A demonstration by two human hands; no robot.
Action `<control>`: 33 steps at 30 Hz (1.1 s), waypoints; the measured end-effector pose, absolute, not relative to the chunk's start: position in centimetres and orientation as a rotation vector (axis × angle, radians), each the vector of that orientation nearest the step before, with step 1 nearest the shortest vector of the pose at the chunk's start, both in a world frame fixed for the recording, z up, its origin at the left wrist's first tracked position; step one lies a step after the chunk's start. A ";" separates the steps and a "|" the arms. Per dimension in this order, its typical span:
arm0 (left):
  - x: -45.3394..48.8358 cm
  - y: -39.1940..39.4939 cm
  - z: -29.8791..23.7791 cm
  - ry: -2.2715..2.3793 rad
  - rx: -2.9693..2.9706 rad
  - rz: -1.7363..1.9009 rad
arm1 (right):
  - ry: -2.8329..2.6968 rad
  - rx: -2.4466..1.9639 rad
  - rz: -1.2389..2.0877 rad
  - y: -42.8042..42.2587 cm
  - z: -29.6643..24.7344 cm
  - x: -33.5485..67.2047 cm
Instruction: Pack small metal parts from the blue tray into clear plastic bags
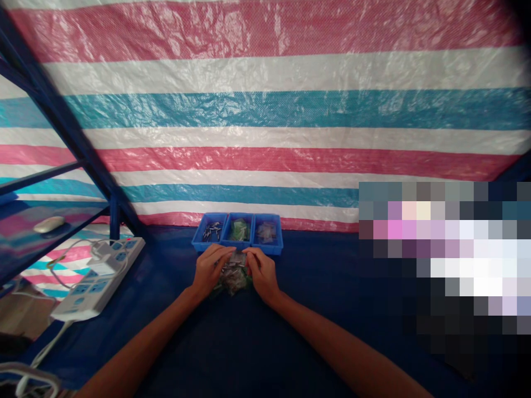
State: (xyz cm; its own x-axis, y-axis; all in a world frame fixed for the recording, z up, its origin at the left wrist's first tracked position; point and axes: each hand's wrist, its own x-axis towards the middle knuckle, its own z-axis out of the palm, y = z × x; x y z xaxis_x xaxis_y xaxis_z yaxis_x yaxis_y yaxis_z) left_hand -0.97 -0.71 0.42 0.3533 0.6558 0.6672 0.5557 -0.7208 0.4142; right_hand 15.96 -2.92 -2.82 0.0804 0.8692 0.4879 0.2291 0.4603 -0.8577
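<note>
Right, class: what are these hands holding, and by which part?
The left hand and right hand pinch a clear plastic bag near its top edge; the exact grip is hidden.

Red, white and teal bands stripe the woven tarp (265,119) behind the bright blue parts tray (203,243); a dark navy sheet (315,337) covers the bench.

A red, white and teal striped tarpaulin (265,72) hangs behind the dark blue tabletop (315,287). To the left, a white power strip (97,279) lies on it with a white plug adapter (103,265) and cables (62,271) attached, beside a blue metal shelf frame (70,132) whose shelf (53,243) carries a pale computer mouse (48,224).
</note>
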 end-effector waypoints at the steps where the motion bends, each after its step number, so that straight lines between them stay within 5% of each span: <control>1: -1.0 -0.7 0.4 1.107 2.482 1.304 | -1.452 -1.029 0.637 -2.9 -2.8 16.0; 33: -0.8 -0.9 0.0 1.136 2.242 1.042 | -1.555 -0.977 0.577 -3.2 -2.4 15.8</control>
